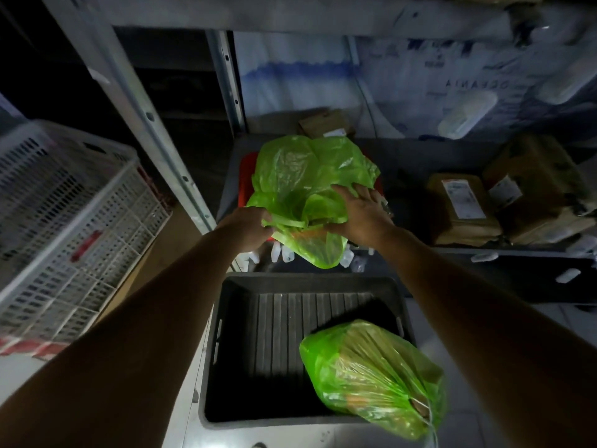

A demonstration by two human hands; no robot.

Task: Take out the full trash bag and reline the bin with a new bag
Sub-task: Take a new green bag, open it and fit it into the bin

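Observation:
A new, empty green plastic bag billows over a red bin on a low shelf. My left hand grips the bag's near edge and handle strip. My right hand clutches the bag's right side, fingers spread into the plastic. A full, tied green trash bag lies at the near right corner of a dark grey crate below my arms, partly over its rim.
A white lattice basket stands at the left beside a metal shelf post. Wrapped brown parcels sit on the shelf to the right. Small white bottles lie below the new bag. The scene is dim.

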